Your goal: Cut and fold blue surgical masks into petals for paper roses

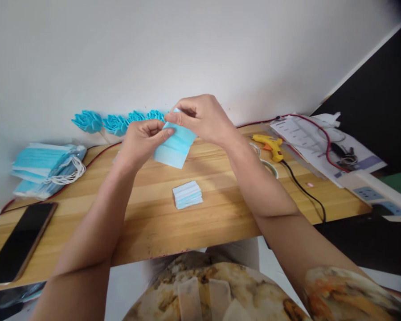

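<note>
Between both hands hangs a light blue piece of face mask fabric (174, 147), held up above the table. My left hand (141, 140) pinches its upper left edge between thumb and fingers. At the top corner my right hand (200, 118) grips the same piece, thumb in front. The other fingertips are partly hidden behind the fabric. Below it on the wood lies a small stack of folded white and blue mask pieces (187, 195), touched by neither hand. Several blue fabric flowers (87, 121) stand in a row behind my left hand, against the wall.
At the left are a bag of blue face masks (47, 167) and a black phone (22, 240). A yellow glue gun (270, 146), tape rolls (269, 168), papers (307, 145), keys (345, 154) and a power strip (381, 194) lie to the right. Red and black cables cross the table (227, 214).
</note>
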The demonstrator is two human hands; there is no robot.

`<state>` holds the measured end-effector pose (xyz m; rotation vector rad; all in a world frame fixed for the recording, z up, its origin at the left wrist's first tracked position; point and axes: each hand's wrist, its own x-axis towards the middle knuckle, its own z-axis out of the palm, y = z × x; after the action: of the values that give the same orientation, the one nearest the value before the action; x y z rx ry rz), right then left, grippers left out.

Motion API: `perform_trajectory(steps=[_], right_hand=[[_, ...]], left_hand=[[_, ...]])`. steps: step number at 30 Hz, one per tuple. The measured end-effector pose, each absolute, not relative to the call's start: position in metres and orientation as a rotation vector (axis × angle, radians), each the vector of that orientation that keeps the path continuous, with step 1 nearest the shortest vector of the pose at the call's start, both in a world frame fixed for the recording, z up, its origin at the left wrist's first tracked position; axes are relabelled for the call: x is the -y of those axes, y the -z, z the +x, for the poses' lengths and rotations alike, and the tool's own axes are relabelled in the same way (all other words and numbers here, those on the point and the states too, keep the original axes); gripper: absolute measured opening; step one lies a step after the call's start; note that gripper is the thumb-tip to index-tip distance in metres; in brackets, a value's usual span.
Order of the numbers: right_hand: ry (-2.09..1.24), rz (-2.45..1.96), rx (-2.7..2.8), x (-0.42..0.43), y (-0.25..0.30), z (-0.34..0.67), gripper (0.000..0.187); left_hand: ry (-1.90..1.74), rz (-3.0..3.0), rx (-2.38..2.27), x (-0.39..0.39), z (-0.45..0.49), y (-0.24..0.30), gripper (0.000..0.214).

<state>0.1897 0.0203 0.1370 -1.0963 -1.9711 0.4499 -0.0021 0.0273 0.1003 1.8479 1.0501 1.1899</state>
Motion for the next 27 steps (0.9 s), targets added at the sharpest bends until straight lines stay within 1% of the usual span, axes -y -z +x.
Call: perform_trajectory(steps=[2,4,9,14,20,24,27], right_hand=[[-0.382,-1.053,1.950,-0.022,-0.137,0.190,0.035],[-0.341,-1.019,1.886,-0.024,-0.138,0.193,0.034],[-0.243,-1.040,1.764,-0.030,-0.142,0.208,0.032],[-0.179,-1.192,1.722,-0.034,-0.140,0.210,0.037],[-0.108,-1.123,1.617,-0.033,-0.138,0.203,0.038],[-0.047,-1.135,1.605,-0.033,-0.138,0.201,0.044],[-0.008,-1.169,1.598,-0.036,-0.136,0.201,0.053]], left_hand=[[-1.147,1.847,-1.046,-0.030,-0.003,-0.098,0.025],[-1.153,1.816,-1.044,-0.034,-0.006,-0.097,0.025],[-1.313,1.687,-1.047,-0.044,-0.014,-0.099,0.026],[-1.452,1.569,-0.962,-0.051,-0.016,-0.096,0.032],[-1.543,1.518,-0.889,-0.055,-0.017,-0.092,0.036],[-1.536,1.487,-0.858,-0.054,-0.017,-0.095,0.036],[-1.516,1.446,-0.852,-0.051,-0.015,-0.098,0.037]])
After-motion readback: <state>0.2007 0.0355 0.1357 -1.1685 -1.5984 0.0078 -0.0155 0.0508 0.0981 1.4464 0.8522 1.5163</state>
